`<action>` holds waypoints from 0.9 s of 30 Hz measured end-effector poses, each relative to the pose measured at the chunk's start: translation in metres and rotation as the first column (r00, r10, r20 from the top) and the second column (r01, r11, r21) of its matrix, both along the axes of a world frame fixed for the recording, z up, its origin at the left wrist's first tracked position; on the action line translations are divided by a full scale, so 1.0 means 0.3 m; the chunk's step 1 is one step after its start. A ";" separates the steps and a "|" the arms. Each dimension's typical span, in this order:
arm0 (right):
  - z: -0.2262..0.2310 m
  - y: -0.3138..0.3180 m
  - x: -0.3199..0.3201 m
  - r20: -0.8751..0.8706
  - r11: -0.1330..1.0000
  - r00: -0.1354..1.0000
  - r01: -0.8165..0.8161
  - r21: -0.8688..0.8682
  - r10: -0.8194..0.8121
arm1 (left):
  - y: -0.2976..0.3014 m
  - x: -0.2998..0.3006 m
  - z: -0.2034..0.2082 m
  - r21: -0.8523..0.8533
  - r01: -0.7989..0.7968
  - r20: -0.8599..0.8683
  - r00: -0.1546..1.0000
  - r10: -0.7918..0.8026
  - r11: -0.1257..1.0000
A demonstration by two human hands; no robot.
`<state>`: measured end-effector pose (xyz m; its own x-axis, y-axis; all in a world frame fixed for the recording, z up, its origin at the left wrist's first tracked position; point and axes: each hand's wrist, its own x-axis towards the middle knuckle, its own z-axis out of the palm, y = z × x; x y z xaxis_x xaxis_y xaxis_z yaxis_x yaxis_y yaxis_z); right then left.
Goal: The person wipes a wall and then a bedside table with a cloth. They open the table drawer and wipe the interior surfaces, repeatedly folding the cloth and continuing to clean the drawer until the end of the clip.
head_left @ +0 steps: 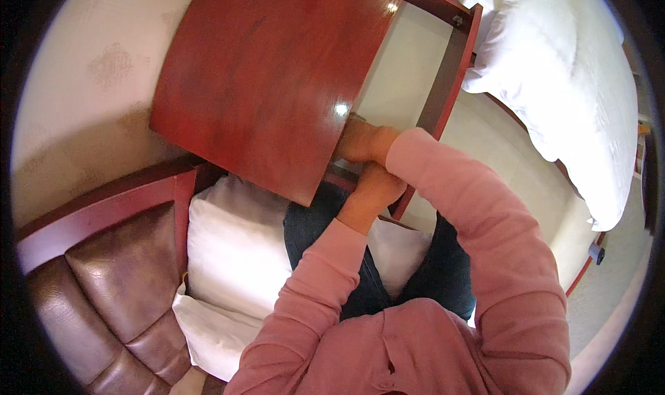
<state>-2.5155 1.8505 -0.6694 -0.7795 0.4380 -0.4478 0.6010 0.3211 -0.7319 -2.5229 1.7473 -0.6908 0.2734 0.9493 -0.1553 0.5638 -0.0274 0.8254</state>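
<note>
A reddish-brown wooden nightstand [270,76] with a glossy top has its drawer [409,62] pulled out, showing a pale bottom. My right hand [364,142] reaches into the near end of the drawer, close to the edge of the top, with its fingertips hidden beneath it. Just below, my left hand [383,183] is by the same drawer corner, partly covered by the right wrist. The fingers of both hands are mostly out of sight, and whatever they touch cannot be made out.
Brown padded leather headboard [118,277] and white pillows [235,229] lie to the left. White bedding [554,83] hangs at the far right, over a second bed. A patterned wall [97,69] stands behind the nightstand. My knees in dark jeans [443,263] are close under the drawer.
</note>
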 end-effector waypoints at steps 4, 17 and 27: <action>-0.035 -0.017 -0.003 0.063 0.919 0.965 -0.262 0.294 0.255 | -0.039 -0.055 0.097 -0.106 -0.012 0.117 0.993 0.024 0.994; 0.050 -0.091 0.142 0.378 0.830 0.835 -0.504 0.238 0.399 | -0.114 -0.085 0.256 0.294 -0.105 0.031 0.995 0.100 0.950; 0.172 -0.128 0.207 0.354 0.919 0.861 -0.394 0.014 0.364 | -0.016 -0.137 0.210 0.079 -0.634 0.304 0.751 0.587 0.769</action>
